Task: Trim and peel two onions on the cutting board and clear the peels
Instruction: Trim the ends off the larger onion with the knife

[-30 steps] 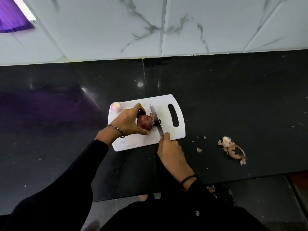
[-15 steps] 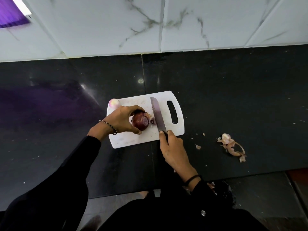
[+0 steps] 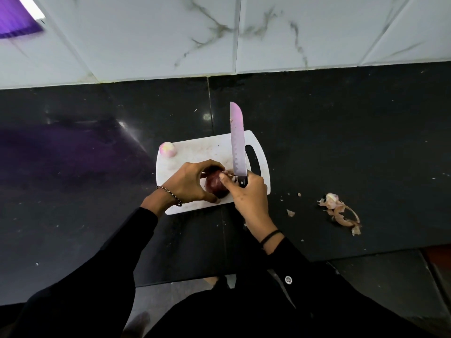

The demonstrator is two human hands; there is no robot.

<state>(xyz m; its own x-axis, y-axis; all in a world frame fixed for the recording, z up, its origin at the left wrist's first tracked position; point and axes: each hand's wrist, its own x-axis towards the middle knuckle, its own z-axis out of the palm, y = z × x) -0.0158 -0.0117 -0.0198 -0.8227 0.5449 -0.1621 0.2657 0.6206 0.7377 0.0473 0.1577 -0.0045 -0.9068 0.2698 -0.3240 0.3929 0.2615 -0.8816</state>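
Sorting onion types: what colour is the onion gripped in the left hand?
The round unpeeled onion is dark reddish-purple, clearest in the head view.

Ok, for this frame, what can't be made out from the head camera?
All in the head view:
- Red onion: largely covered by the left hand and right hand; how much skin remains is hidden.
- Knife: handle buried in the right hand's grip.
- Purple object: cut off by the top-left frame edge and blurred; unidentifiable.
- Peel pile: too small to count pieces.
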